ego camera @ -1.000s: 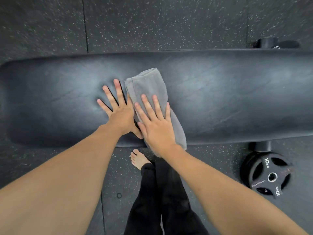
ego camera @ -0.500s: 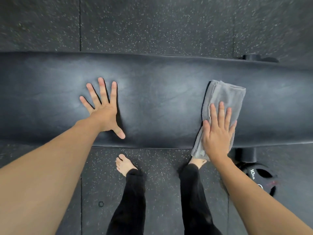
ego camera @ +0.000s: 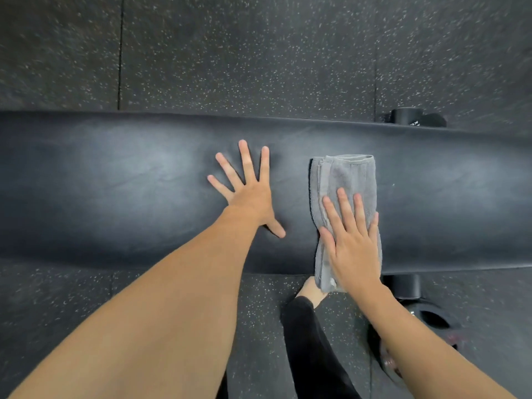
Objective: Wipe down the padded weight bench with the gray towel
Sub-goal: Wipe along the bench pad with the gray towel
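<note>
The black padded bench point(ego camera: 129, 191) runs across the whole view from left to right. A folded gray towel point(ego camera: 345, 177) lies across it right of centre, its near end hanging over the front edge. My right hand point(ego camera: 352, 243) lies flat on the towel's near half, fingers slightly apart, pressing it onto the pad. My left hand point(ego camera: 247, 194) rests flat on the bare pad just left of the towel, fingers spread, holding nothing.
Dark speckled rubber floor point(ego camera: 259, 53) surrounds the bench. A black bench leg point(ego camera: 403, 286) stands under the front edge at right, with a weight plate point(ego camera: 431, 321) on the floor beside it. My bare foot point(ego camera: 312, 290) and black trouser leg point(ego camera: 311, 355) are below the towel. Another bench foot point(ego camera: 414, 118) shows behind.
My right hand slid the towel rightwards along the bench away from my left hand. In the last half second the view shifted and both hands now sit closer together.
</note>
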